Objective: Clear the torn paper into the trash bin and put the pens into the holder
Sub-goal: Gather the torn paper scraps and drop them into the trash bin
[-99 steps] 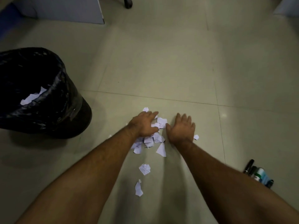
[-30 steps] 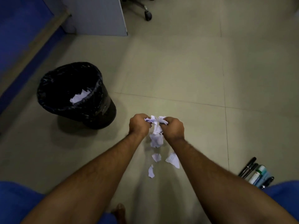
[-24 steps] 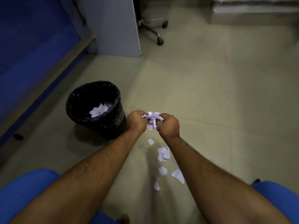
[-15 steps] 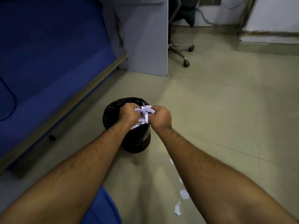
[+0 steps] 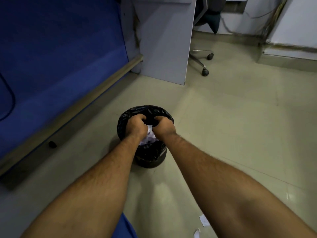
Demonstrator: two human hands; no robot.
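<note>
Where my hands meet: over the trash bin (image 5: 151,157)
Left hand (image 5: 136,125): grip curled round torn paper (image 5: 150,134)
Right hand (image 5: 163,127): same wad
Floor (image 5: 223,126): two scraps (image 5: 204,220) near my right forearm

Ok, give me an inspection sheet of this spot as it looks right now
Surface: beige tiled floor.
Job's things: torn paper bunch held over black-lined trash bin; two loose scraps on floor near the right arm; pens and holder not in view.
Clutter: small dark object by the blue partition.
Hands: left hand and right hand both grip the bunch.
Cables: tangle at the far wall.
Surroundings: office chair base, grey panel.
</note>
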